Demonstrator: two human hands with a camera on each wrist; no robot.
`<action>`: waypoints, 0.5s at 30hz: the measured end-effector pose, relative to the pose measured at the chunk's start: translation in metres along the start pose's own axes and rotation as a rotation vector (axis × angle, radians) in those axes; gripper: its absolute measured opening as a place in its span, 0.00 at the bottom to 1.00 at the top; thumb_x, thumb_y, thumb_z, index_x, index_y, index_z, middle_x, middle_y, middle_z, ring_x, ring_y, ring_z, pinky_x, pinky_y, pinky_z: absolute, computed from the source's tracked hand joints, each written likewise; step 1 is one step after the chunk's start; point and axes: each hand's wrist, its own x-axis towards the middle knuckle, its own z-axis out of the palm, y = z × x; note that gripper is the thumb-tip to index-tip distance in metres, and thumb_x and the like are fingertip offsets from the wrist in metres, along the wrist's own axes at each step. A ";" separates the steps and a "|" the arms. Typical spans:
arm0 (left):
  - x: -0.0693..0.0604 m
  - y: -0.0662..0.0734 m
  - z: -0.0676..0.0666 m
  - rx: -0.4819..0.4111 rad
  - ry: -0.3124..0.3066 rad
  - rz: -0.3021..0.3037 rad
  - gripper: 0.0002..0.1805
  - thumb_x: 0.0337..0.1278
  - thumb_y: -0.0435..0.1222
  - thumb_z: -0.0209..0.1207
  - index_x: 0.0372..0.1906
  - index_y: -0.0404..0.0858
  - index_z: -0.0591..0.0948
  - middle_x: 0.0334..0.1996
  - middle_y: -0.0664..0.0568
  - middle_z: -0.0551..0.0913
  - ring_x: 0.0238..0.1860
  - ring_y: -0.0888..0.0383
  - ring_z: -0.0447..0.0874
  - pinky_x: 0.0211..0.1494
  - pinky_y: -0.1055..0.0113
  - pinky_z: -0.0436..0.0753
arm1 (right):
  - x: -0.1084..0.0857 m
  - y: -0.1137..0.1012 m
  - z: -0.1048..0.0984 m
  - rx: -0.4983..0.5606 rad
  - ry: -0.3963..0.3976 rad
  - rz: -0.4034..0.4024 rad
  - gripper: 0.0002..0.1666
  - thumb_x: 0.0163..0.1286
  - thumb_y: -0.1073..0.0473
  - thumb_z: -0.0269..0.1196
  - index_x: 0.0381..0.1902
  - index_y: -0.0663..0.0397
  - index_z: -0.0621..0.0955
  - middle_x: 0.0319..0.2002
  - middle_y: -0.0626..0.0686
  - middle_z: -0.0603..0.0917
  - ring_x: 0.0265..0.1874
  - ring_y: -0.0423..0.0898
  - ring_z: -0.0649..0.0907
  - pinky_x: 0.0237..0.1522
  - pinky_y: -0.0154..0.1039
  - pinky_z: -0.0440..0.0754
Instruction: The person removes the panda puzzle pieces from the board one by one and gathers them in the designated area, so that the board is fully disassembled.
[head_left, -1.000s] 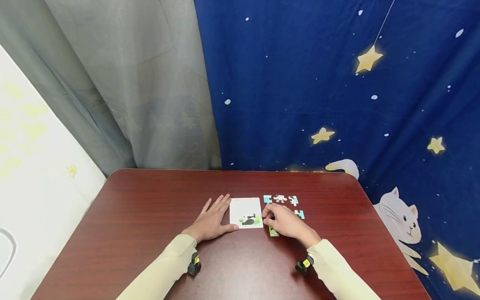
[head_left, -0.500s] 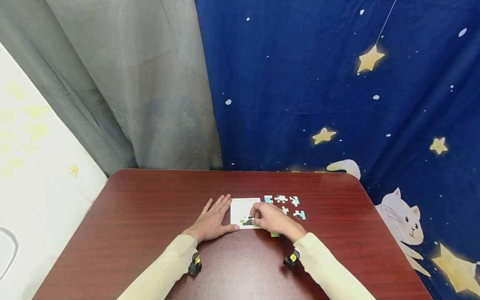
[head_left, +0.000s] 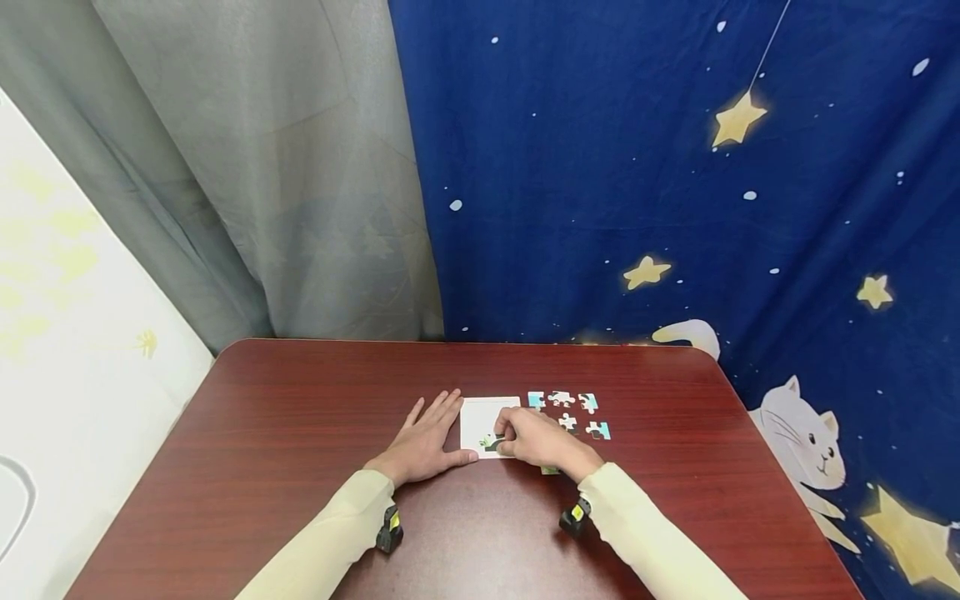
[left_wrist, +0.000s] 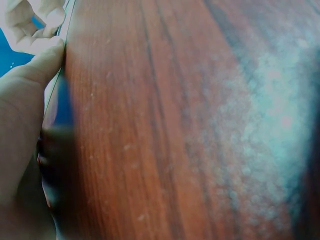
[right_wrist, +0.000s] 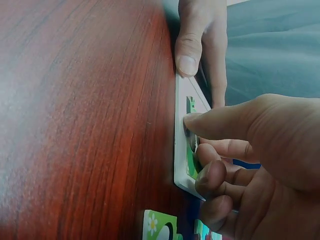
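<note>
A white square puzzle tray [head_left: 480, 411] lies on the table with panda-and-green puzzle pieces [right_wrist: 191, 169] in its near part. My left hand [head_left: 423, 442] lies spread at the tray's left side, its thumb touching the near left corner. Over the tray's near right part, my right hand [head_left: 542, 438] pinches a panda puzzle piece between thumb and curled fingers, down at the tray's surface. In the right wrist view the thumb [right_wrist: 202, 123] presses on the dark part of the picture. My right hand hides much of the tray's right side in the head view.
Several loose puzzle pieces [head_left: 561, 399] lie right of the tray, one with blue at the far right [head_left: 597, 430]. A green piece with a daisy [right_wrist: 156, 226] lies nearer, partly behind the right hand. Curtains [head_left: 337, 208] hang behind the brown table [head_left: 315, 400].
My right hand has moved left from beside the tray onto its near right part, then slightly further left. The left hand has stayed in place.
</note>
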 end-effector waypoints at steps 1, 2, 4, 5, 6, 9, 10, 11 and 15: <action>0.000 -0.001 0.001 -0.004 0.002 0.000 0.58 0.65 0.66 0.62 0.86 0.36 0.56 0.88 0.45 0.54 0.89 0.43 0.49 0.88 0.35 0.44 | 0.000 0.000 0.000 0.002 -0.004 0.005 0.09 0.68 0.58 0.74 0.42 0.49 0.84 0.31 0.43 0.84 0.30 0.38 0.80 0.39 0.40 0.80; 0.000 -0.002 0.002 -0.008 0.003 0.001 0.58 0.65 0.67 0.62 0.86 0.37 0.56 0.88 0.45 0.53 0.89 0.43 0.48 0.88 0.35 0.43 | 0.001 -0.001 0.000 0.002 -0.008 0.009 0.09 0.68 0.58 0.74 0.42 0.49 0.84 0.31 0.43 0.84 0.30 0.38 0.80 0.39 0.39 0.80; 0.001 -0.004 0.004 -0.017 0.009 -0.001 0.59 0.64 0.67 0.62 0.87 0.38 0.55 0.88 0.47 0.53 0.89 0.45 0.47 0.89 0.37 0.42 | 0.002 -0.001 0.000 0.001 -0.015 0.012 0.11 0.67 0.57 0.75 0.42 0.49 0.83 0.31 0.43 0.83 0.30 0.39 0.80 0.38 0.39 0.80; 0.001 -0.005 0.005 -0.018 0.008 -0.002 0.59 0.64 0.68 0.62 0.87 0.38 0.54 0.89 0.48 0.52 0.90 0.46 0.46 0.89 0.37 0.41 | 0.002 -0.002 0.000 0.000 -0.017 0.011 0.11 0.67 0.58 0.75 0.42 0.50 0.83 0.31 0.43 0.83 0.30 0.39 0.80 0.38 0.39 0.80; 0.002 -0.006 0.006 -0.014 0.004 -0.007 0.59 0.64 0.68 0.61 0.87 0.39 0.54 0.89 0.49 0.51 0.90 0.47 0.45 0.90 0.38 0.40 | 0.003 -0.002 0.000 -0.002 -0.019 0.011 0.11 0.67 0.58 0.75 0.42 0.50 0.83 0.30 0.43 0.83 0.30 0.39 0.80 0.38 0.39 0.80; 0.002 -0.008 0.007 -0.016 0.006 -0.004 0.59 0.64 0.69 0.61 0.87 0.40 0.54 0.89 0.50 0.50 0.90 0.48 0.44 0.90 0.39 0.39 | 0.004 -0.003 -0.001 0.001 -0.025 0.008 0.11 0.66 0.59 0.75 0.41 0.51 0.83 0.30 0.44 0.83 0.30 0.40 0.80 0.37 0.40 0.79; 0.003 -0.008 0.007 -0.016 0.005 -0.003 0.60 0.64 0.70 0.61 0.87 0.40 0.54 0.89 0.50 0.50 0.90 0.48 0.44 0.90 0.39 0.39 | 0.005 -0.003 -0.001 0.003 -0.026 0.006 0.11 0.65 0.59 0.75 0.41 0.51 0.83 0.30 0.45 0.83 0.30 0.40 0.80 0.37 0.40 0.79; 0.003 -0.008 0.008 -0.014 0.001 -0.004 0.60 0.64 0.70 0.60 0.87 0.39 0.54 0.89 0.50 0.50 0.90 0.48 0.44 0.90 0.39 0.39 | 0.005 -0.003 -0.001 0.008 -0.029 0.009 0.11 0.66 0.59 0.75 0.41 0.51 0.83 0.30 0.45 0.83 0.30 0.40 0.80 0.37 0.40 0.79; 0.004 -0.009 0.008 -0.012 -0.001 -0.005 0.60 0.64 0.71 0.60 0.87 0.39 0.54 0.89 0.49 0.50 0.90 0.48 0.44 0.90 0.39 0.39 | 0.005 -0.002 -0.001 0.031 -0.034 0.015 0.11 0.66 0.60 0.75 0.41 0.52 0.82 0.31 0.45 0.83 0.30 0.41 0.79 0.37 0.40 0.79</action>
